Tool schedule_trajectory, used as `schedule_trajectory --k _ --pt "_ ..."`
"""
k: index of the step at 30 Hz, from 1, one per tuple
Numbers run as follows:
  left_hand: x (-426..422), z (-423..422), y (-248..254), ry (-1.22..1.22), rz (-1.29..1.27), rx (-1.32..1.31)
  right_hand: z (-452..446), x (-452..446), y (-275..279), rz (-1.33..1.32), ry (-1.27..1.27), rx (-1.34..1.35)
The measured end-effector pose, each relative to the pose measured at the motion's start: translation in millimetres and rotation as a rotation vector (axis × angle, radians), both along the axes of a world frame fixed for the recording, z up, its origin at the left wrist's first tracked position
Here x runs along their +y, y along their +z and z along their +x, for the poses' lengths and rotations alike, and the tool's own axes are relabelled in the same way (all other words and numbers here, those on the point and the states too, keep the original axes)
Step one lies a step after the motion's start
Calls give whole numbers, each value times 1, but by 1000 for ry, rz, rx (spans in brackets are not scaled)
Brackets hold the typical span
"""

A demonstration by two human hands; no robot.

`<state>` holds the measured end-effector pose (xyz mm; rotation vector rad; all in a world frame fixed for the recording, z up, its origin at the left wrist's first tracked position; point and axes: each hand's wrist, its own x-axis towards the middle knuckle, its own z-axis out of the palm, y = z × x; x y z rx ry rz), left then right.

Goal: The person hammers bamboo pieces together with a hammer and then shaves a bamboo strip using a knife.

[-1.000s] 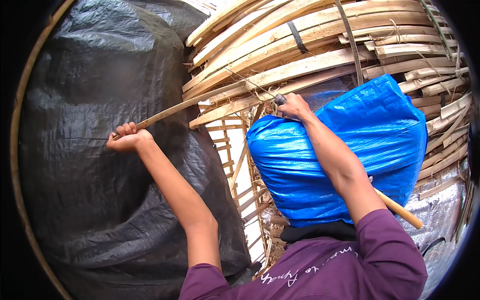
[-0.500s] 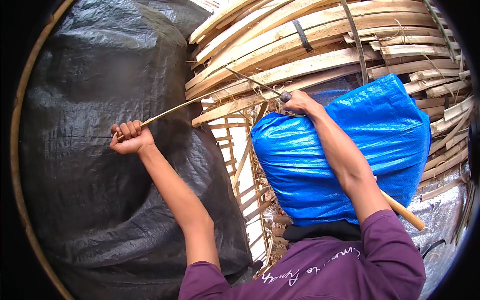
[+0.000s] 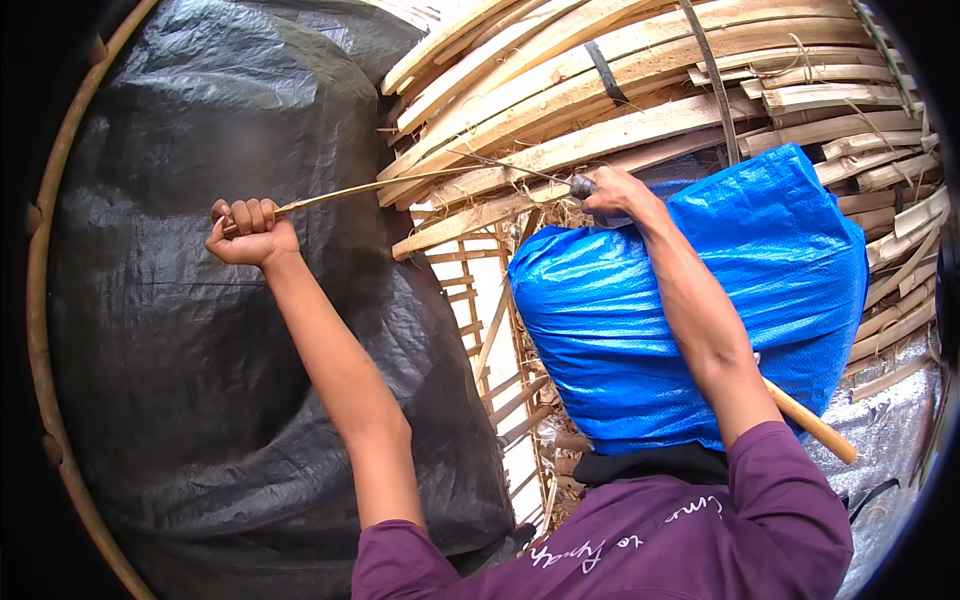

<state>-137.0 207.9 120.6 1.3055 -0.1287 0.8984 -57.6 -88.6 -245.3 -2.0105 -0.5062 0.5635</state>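
Observation:
My left hand (image 3: 253,232) is closed in a fist around one end of a thin bamboo strip (image 3: 375,184), in front of the black tarp. The strip bows slightly as it runs right to meet the knife blade (image 3: 520,168). My right hand (image 3: 615,193) is wrapped round the dark handle of the knife (image 3: 582,187), its thin blade pointing up and to the left. Where blade and strip cross, I cannot make out the exact contact. Below my right forearm a blue tarpaulin sheet (image 3: 600,330) covers my lap.
Split bamboo slats (image 3: 560,120) are stacked behind the knife, bound with a dark band (image 3: 605,72). A black plastic tarp (image 3: 200,370) fills the left side. A wooden tool handle (image 3: 815,425) sticks out below my right arm. A bamboo lattice (image 3: 490,320) stands between the tarps.
My left hand has moved left and slightly up with the strip, which now bows more. My right hand and the knife have shifted a little to the right.

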Motion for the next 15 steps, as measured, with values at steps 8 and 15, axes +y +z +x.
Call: schedule_trajectory --k 8,15 --pt "-10 7 0 113 -8 -12 10 -17 22 -110 136 275" --pt "-18 -1 -1 142 -29 -5 5 -27 -1 -153 36 386"
